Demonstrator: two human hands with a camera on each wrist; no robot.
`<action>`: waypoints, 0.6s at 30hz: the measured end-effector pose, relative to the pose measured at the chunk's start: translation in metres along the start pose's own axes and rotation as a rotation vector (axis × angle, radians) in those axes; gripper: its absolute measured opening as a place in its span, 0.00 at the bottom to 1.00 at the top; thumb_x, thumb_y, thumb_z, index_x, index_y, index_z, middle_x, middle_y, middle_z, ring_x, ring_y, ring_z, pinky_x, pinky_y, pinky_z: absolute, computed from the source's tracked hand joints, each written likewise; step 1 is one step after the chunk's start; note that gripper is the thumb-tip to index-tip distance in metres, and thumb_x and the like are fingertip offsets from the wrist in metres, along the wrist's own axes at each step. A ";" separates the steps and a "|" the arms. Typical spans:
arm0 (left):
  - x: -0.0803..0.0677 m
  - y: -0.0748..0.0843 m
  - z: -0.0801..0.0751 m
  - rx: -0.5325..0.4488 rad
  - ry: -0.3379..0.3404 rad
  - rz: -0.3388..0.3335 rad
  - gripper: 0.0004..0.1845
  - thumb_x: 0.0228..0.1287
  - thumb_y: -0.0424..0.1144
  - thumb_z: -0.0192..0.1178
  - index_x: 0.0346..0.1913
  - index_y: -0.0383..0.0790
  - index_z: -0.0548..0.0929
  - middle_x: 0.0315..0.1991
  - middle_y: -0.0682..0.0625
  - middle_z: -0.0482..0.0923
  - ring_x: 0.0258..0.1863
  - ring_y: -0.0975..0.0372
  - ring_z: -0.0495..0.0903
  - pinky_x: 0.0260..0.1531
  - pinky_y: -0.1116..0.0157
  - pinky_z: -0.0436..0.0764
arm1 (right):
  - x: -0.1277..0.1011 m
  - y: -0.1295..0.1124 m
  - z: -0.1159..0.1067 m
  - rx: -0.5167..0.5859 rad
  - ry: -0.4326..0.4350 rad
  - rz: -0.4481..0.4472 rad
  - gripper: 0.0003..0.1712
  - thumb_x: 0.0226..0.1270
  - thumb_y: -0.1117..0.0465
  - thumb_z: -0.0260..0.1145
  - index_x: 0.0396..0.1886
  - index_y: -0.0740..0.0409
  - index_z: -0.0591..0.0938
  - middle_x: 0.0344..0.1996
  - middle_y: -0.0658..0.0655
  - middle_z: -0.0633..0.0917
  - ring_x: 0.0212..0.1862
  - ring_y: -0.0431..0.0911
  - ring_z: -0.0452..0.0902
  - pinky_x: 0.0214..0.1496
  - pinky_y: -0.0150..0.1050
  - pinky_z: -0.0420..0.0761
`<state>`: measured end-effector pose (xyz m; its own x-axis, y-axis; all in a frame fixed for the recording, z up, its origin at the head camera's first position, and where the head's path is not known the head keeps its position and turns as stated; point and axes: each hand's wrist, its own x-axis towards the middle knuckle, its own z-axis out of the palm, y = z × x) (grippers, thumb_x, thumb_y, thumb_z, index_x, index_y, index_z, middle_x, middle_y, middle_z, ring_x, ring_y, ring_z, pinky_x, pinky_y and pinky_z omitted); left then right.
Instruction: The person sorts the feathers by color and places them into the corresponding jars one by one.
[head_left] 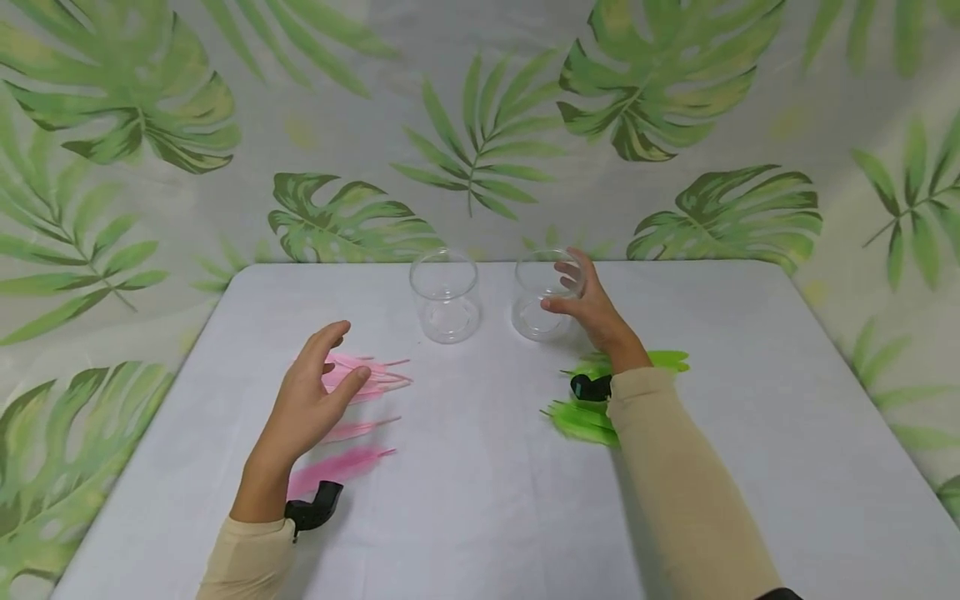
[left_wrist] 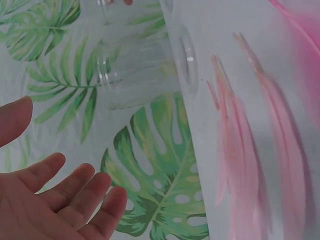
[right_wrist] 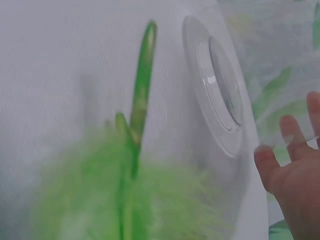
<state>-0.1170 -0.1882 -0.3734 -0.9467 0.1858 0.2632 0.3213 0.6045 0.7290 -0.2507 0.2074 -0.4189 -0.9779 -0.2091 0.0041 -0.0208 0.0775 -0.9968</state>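
Two clear glass cups stand upright side by side at the table's far side. Around the right side of the right glass cup (head_left: 534,321) my right hand (head_left: 596,310) is spread, thumb in front and fingers behind; firm contact cannot be told. My left hand (head_left: 303,404) hovers with loosely bent fingers, holding nothing, above pink feathers (head_left: 348,432). The left glass cup (head_left: 447,312) is ahead and to the right of it. Green feathers (head_left: 581,423) lie beneath my right wrist, partly hidden by the sleeve. Close up, the right wrist view shows a green feather (right_wrist: 132,185) and the cup's base (right_wrist: 207,95).
A white cloth covers the table (head_left: 465,500). Behind it hangs a leaf-patterned backdrop (head_left: 480,150), close to both cups. Black wrist cameras are strapped at each cuff, the left one (head_left: 315,507) low over the table.
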 end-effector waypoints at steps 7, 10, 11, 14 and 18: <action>0.008 -0.011 0.008 0.060 -0.020 0.012 0.26 0.69 0.37 0.60 0.68 0.34 0.71 0.70 0.37 0.68 0.70 0.44 0.67 0.62 0.39 0.71 | -0.001 0.002 -0.002 0.052 0.019 -0.017 0.55 0.63 0.69 0.64 0.80 0.43 0.43 0.80 0.59 0.51 0.81 0.57 0.41 0.80 0.57 0.52; 0.012 -0.017 0.012 0.095 -0.045 0.024 0.22 0.69 0.37 0.60 0.64 0.34 0.75 0.66 0.37 0.73 0.69 0.43 0.69 0.64 0.39 0.69 | -0.001 0.003 -0.001 0.060 0.025 -0.016 0.55 0.62 0.69 0.64 0.80 0.43 0.43 0.80 0.60 0.51 0.81 0.57 0.41 0.80 0.56 0.51; 0.014 -0.018 0.012 0.107 -0.055 0.033 0.22 0.68 0.37 0.60 0.62 0.33 0.76 0.65 0.37 0.74 0.67 0.42 0.70 0.64 0.39 0.69 | 0.000 0.004 0.000 0.068 0.027 -0.016 0.55 0.62 0.69 0.64 0.80 0.44 0.43 0.80 0.60 0.51 0.81 0.57 0.41 0.80 0.57 0.51; 0.021 -0.023 0.011 0.155 -0.089 0.062 0.20 0.67 0.36 0.61 0.59 0.31 0.79 0.61 0.35 0.78 0.65 0.41 0.72 0.64 0.40 0.69 | 0.001 0.006 0.002 0.084 0.034 -0.014 0.55 0.61 0.70 0.64 0.80 0.45 0.43 0.80 0.61 0.51 0.81 0.58 0.40 0.80 0.57 0.51; 0.034 -0.030 0.004 0.220 -0.151 0.095 0.16 0.65 0.33 0.62 0.55 0.33 0.82 0.57 0.37 0.81 0.61 0.42 0.76 0.62 0.42 0.73 | 0.003 0.009 0.004 0.095 0.050 -0.027 0.55 0.60 0.70 0.64 0.80 0.46 0.45 0.79 0.63 0.52 0.81 0.60 0.41 0.80 0.57 0.51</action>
<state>-0.1585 -0.1969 -0.3890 -0.9106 0.3530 0.2148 0.4116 0.7293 0.5465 -0.2526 0.2037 -0.4282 -0.9865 -0.1608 0.0323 -0.0293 -0.0208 -0.9994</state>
